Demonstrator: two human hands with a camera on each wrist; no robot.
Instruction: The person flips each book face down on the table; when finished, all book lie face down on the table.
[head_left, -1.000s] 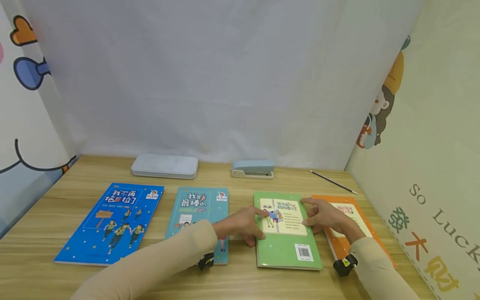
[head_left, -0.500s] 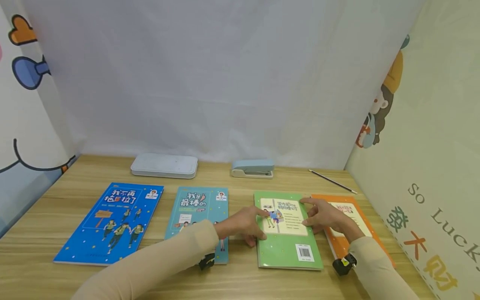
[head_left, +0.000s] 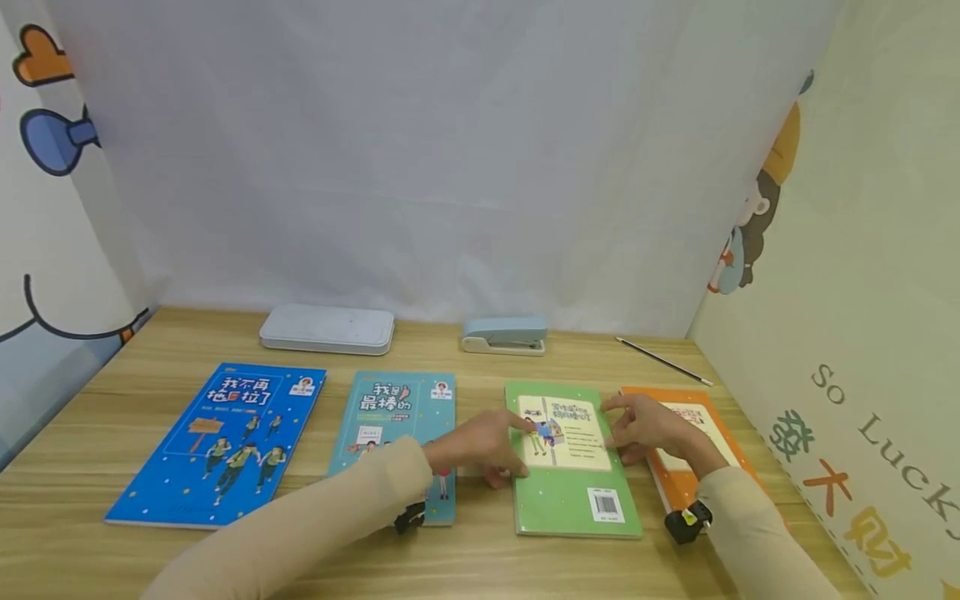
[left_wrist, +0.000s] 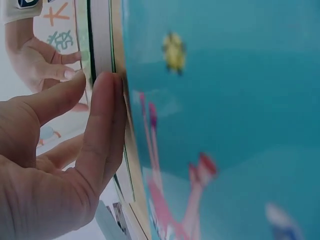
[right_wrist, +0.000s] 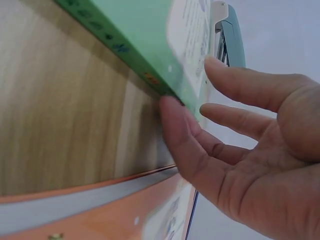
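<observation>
The left hand point(head_left: 480, 446) is resting loosely spread against the page edge of the green book point(head_left: 570, 504), with thumb and forefinger lying over its cover; the right hand point(head_left: 651, 429) is touching the spine side, its fingers also apart. Between them the book is lying flat on the bench point(head_left: 457, 567), barcode up. The teal book point(head_left: 397, 408) and orange book point(head_left: 677, 490) are flanking it, partly beneath the forearms. A blue book point(head_left: 187, 458) is lying farther left. Behind, a pale case point(head_left: 328, 327), stapler point(head_left: 506, 335) and pencil point(head_left: 663, 361) are sitting.
</observation>
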